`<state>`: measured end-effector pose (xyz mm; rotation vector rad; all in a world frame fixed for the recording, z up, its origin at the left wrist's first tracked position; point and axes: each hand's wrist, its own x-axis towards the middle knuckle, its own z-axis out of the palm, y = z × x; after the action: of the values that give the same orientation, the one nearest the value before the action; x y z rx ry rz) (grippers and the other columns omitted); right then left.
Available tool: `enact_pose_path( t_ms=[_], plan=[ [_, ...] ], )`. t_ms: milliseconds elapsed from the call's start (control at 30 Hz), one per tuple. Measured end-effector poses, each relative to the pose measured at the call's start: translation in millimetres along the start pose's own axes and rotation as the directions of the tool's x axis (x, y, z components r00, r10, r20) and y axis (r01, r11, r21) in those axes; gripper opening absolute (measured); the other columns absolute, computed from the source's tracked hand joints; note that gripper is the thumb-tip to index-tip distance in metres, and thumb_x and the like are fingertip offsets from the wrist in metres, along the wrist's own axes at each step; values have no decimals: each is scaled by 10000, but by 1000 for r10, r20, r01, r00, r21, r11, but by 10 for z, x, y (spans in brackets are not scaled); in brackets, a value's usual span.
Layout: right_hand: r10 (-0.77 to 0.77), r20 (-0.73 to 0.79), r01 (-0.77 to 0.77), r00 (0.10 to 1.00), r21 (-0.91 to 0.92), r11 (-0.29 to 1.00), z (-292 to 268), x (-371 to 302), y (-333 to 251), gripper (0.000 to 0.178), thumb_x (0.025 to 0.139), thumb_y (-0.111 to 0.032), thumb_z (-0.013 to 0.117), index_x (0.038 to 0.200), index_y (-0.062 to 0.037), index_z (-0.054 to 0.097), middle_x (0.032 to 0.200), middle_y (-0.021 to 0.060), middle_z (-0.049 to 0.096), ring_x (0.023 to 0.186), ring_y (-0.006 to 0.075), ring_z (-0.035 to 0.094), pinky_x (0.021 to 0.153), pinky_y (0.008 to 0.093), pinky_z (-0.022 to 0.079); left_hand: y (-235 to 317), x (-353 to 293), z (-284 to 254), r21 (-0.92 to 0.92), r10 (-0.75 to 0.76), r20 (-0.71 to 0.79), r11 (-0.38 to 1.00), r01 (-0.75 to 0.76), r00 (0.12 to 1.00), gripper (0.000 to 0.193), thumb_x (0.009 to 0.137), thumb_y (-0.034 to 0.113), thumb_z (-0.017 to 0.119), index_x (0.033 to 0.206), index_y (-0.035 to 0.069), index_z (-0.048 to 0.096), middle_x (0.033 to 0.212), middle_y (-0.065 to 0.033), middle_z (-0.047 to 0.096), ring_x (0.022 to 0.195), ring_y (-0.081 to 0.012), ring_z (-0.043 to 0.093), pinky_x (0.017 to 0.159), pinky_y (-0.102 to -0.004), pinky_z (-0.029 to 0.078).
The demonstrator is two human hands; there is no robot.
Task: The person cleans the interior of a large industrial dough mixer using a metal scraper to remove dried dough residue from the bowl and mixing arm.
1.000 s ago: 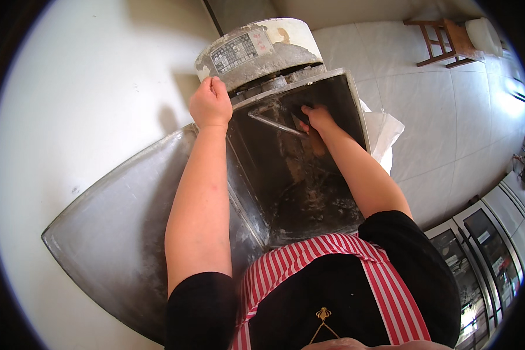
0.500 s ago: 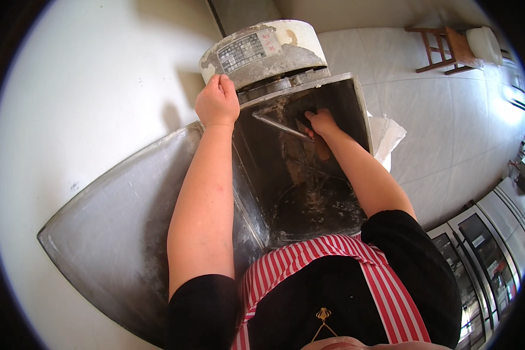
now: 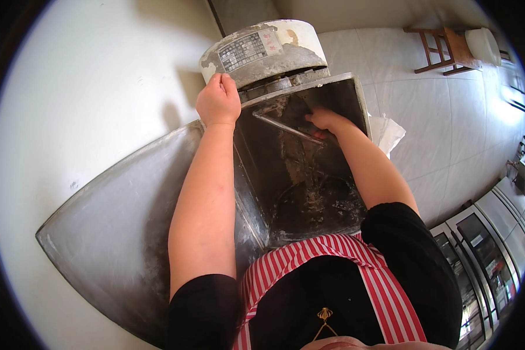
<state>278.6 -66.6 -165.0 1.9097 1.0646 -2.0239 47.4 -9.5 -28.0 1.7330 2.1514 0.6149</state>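
Head view: we have our left hand curled into a fist at the upper left corner of the metal box, just below the round drum. Its fingers are folded together, but we cannot tell what, if anything, they are clamped on. Our right hand is down inside the box, near the upper right, with its fingertips close to the lower end of a slanting metal bar. Shadow hides part of those fingers, so we cannot tell whether they are apart or clamped on something.

The box stands open right in front of us, dark inside, with brown and pale smears toward the bottom. We see flaking white paint and a label on the drum behind it. A wide, curved grey metal panel spreads from the box's left side, beside a white wall. Past the box's right edge we see a white bag. Farther right, a wooden chair stands on the tiled floor, with glass-fronted cabinets below. Nearest us is our red-and-white striped apron.
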Motion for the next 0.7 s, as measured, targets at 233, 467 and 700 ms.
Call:
enact_pose_path(
  t_ms=[233, 467, 700],
  plan=[
    [-373, -144, 167, 916, -710, 684, 117, -112, -262, 484, 907, -427, 432, 1116, -12, 567, 909, 137, 644, 668, 322, 608, 719, 449, 471, -41, 15, -6, 52, 15, -1, 999, -15, 1000, 274, 871, 276, 463, 699, 81, 547, 602, -100, 569, 615, -333, 562, 561, -424, 443],
    [-60, -131, 23, 990, -268, 963, 158, -187, -157, 539, 883, -499, 487, 710, 7, 550, 542, 123, 537, 400, 228, 488, 396, 379, 384, -92, 12, 13, 78, 42, -34, 996, -39, 999, 252, 860, 265, 471, 686, 98, 545, 603, -91, 584, 603, -333, 571, 548, -433, 451],
    [-15, -64, 3, 998, -188, 982, 179, -133, -113, 538, 881, -490, 504, 650, -5, 516, 509, 102, 497, 375, 196, 447, 362, 357, 339, -96, 5, 32, 82, 52, -46, 996, -48, 998, 250, 859, 269, 468, 689, 101, 544, 609, -95, 586, 614, -337, 573, 548, -437, 449]
  ],
)
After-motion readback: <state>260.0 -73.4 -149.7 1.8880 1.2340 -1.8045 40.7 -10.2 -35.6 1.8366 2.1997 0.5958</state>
